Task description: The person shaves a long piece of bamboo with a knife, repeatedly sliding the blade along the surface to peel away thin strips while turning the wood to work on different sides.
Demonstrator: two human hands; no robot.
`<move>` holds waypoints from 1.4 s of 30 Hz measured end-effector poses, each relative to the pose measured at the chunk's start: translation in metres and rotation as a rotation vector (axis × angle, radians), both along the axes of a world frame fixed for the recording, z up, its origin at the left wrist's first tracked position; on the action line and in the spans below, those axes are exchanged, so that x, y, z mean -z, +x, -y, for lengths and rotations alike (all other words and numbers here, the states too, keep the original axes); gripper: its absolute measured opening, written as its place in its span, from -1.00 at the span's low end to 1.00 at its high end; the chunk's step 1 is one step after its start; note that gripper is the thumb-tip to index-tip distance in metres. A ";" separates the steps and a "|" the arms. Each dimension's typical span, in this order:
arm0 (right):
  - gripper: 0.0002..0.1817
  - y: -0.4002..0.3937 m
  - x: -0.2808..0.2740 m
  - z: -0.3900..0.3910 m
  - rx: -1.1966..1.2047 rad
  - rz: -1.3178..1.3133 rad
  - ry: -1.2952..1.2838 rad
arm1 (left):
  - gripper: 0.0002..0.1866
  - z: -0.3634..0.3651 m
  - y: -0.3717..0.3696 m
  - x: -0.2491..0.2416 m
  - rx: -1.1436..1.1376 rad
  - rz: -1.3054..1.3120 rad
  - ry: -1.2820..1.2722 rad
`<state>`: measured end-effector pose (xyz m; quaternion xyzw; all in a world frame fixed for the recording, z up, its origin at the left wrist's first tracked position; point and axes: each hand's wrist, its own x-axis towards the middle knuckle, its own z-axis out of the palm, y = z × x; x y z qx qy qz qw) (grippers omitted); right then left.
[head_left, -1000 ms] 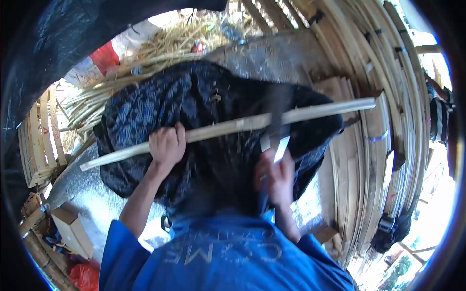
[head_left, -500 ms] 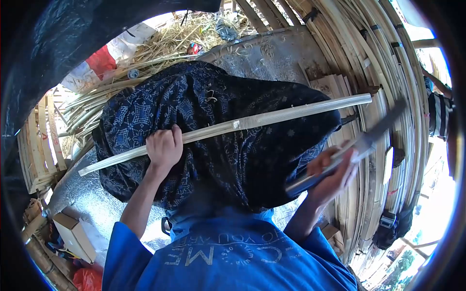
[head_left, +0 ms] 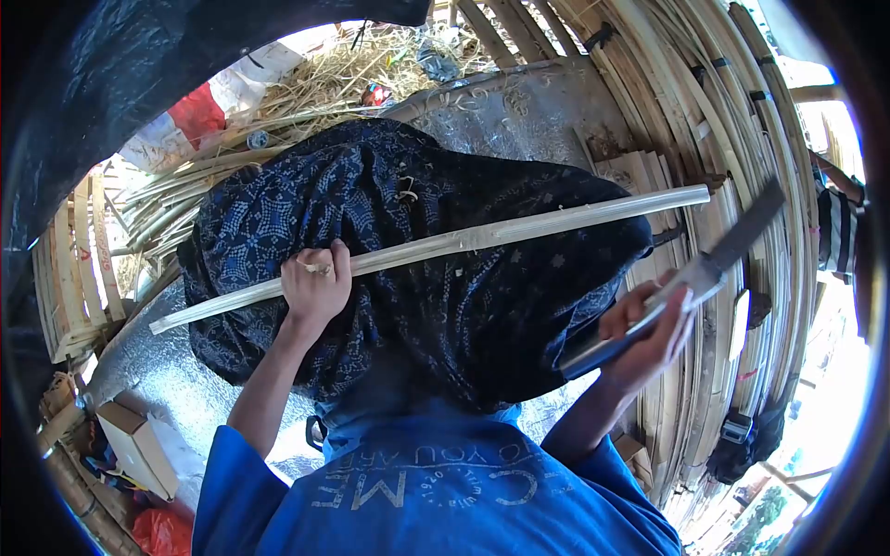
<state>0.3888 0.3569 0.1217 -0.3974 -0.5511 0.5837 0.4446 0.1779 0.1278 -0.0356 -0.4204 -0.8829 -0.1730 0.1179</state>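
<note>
Here's the long pale bamboo strip (head_left: 556,221), slanting right across the dark patterned cloth (head_left: 278,218), its low end poking past the cloth's left edge, its high end past the right edge! The left hand (head_left: 317,285) has it, fingers clenched around the strip left of the cloth's middle, a pale curled shaving (head_left: 323,269) sitting on the knuckles. Another little curl (head_left: 406,194) lies on the cloth, towards its far edge.

Over to the right hand (head_left: 649,338), out by the cloth's right edge, fingers wrapped around the handle of a big knife! The blade (head_left: 746,227) angles up and away, apart from the strip, showing against a crowded bank of wooden slats (head_left: 681,380). Those slats take up the whole right flank, behind both the knife and the strip's right end; whether that end touches them, I can't tell.

Beyond the cloth's far edge, a silvery sheet (head_left: 533,107) carries loose curls, with a heap of straw-like shavings (head_left: 324,79) next to it. Thin sticks (head_left: 153,211) crowd the far-left corner, near a slatted wooden crate (head_left: 82,269). Nearer the person, down left, there's a cardboard box (head_left: 139,445) and a red plastic bag (head_left: 167,531).
</note>
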 end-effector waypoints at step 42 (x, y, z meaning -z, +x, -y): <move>-0.65 -0.018 0.032 -0.001 -0.221 0.074 -0.295 | -0.74 0.364 -0.083 0.106 -0.867 1.064 1.660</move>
